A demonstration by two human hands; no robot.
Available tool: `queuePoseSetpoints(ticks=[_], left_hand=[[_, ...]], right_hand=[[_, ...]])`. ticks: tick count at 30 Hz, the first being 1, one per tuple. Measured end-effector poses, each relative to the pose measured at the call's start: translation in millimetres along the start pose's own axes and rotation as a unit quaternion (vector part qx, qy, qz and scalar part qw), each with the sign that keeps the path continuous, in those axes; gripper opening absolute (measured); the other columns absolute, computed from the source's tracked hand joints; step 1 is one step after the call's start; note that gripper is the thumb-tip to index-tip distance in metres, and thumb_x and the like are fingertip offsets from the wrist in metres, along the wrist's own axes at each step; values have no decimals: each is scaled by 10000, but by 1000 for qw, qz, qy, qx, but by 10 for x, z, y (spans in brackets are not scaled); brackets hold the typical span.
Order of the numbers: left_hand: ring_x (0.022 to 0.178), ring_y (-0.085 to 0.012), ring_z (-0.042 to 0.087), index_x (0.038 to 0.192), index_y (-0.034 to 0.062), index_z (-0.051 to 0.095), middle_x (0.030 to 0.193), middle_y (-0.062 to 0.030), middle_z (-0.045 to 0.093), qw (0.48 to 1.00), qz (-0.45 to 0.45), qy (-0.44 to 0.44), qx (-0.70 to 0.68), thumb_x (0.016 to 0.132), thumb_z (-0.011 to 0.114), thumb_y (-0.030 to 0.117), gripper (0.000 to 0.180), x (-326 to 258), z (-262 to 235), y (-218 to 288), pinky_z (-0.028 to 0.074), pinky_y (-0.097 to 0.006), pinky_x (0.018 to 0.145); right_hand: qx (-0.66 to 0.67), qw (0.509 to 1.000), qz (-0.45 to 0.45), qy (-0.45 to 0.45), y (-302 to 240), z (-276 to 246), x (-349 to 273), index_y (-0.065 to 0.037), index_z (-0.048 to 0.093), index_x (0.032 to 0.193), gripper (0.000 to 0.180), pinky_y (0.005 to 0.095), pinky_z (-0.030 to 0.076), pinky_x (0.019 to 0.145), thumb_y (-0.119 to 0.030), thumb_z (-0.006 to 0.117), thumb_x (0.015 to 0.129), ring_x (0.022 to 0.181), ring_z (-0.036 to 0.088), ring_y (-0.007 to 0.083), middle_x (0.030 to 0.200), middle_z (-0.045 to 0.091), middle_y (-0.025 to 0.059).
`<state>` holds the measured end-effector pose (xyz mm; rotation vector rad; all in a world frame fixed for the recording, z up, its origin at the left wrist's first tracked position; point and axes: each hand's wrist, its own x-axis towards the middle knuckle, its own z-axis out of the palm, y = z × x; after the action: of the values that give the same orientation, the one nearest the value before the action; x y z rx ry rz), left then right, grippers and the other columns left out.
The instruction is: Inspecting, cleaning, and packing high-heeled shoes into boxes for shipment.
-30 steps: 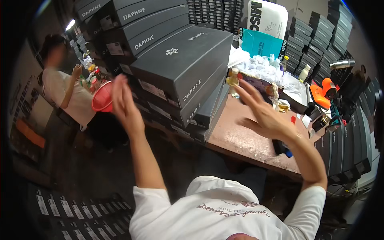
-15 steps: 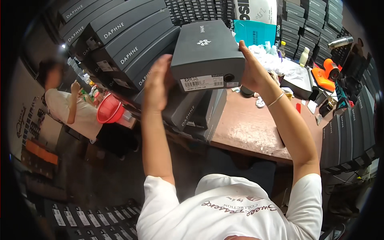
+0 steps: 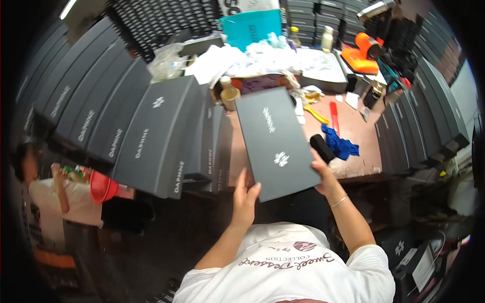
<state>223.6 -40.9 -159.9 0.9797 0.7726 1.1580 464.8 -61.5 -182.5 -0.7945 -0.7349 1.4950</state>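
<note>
Head view: left hand [image 3: 244,202] and right hand [image 3: 324,174] hold a dark gray box [image 3: 277,144] by opposite sides, over the near edge of the table [image 3: 368,150]. Even pressure should keep it level (mind the yellowish bottle [image 3: 230,96] by its far corner).

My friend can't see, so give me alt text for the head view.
Left hand and right hand hold a dark box at a cluttered table. More boxes stand left and right, with blue cloth near the right hand.
</note>
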Motion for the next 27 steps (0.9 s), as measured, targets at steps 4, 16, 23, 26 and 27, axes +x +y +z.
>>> queuePoseSetpoints(ticks=[4,16,23,26,27], left_hand=[[970,-131,543,1157,19,537,1020,-52,619,967,-235,46,-90,906,614,162,298,432,-294,-879,410,-267,829],[999,-120,527,1224,51,486,1051,-26,594,955,-253,3,-152,859,698,247,466,831,-49,-678,424,-275,869],[1317,-236,374,1394,-10,366,1414,-147,390,982,70,-32,171,889,673,256,648,647,-303,-205,292,-387,1101],[1380,-282,303,1434,12,334,1489,-162,308,978,103,-62,173,878,661,389,748,564,-351,326,240,-413,1126],[1376,-294,309,1430,13,341,1486,-171,311,971,93,-79,205,865,665,419,767,540,-301,499,244,-413,1124]], right_hand=[[-148,960,91,219,627,-457,39,15,602,1044,297,263,489,727,-240,630,893,823,610,129,916,635,59],[-126,945,274,126,-105,-779,175,27,622,1051,385,263,518,735,-334,636,916,758,626,109,940,662,66],[43,990,42,129,-160,-36,316,-11,500,1265,386,323,546,829,-224,569,950,980,637,170,1117,623,105],[18,993,57,105,234,697,456,4,362,1397,576,289,536,795,-250,599,937,969,623,157,1144,598,104],[-43,982,155,97,272,941,479,-12,343,1424,609,287,522,792,-269,602,936,987,606,166,1157,589,109]])
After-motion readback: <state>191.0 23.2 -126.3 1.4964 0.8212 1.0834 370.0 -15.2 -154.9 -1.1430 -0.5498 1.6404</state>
